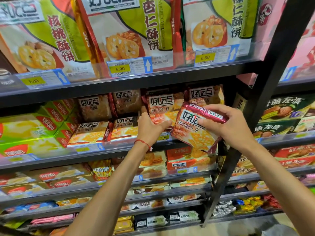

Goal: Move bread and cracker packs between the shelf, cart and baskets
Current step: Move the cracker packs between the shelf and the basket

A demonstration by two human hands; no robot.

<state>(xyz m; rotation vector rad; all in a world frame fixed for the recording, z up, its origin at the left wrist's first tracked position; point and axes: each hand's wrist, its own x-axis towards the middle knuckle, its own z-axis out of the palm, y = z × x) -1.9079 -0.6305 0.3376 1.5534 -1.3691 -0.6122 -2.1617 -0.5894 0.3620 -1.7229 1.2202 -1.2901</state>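
We've got the cracker pack (196, 132) in our right hand (233, 123), held in the air just right of the yellow 4.00 price tag (162, 137) and in front of the shelf (105, 155) edge that carries the tag. The pack is tilted: top end up-right of the tag, bottom corner hanging below tag level.

Looks: glossy dark-red foil wrap and a crimped maroon end seal w/ white print. A white label panel has big black characters, and below it is a pic of pale-orange square crackers & almonds. It's flat and approx rectangular, w/ the wrap a bit creased & shiny under the lights.

The right hand grips the pack's upper end, thumb on the front over the label, other fingers curled over the end seal.

Our left hand (150, 126) is just above-left of the tag, on a second pack (162, 106) of the same brand standing on the shelf right above the tag. The thumb lies across that pack's lower front & the fingers run up its left edge. We can't tell if they close behind it, so grip vs. plain touch is unclear. There's a red string bracelet (143, 143) on that wrist, left of the tag.

Same-brand stacked packs (92, 132) sit left of the tag, w/ green boxes (25, 126) farther left. One level above the tag are big biscuit bags (129, 31). A black upright post (265, 74) stands right of the tag, beyond the held pack.
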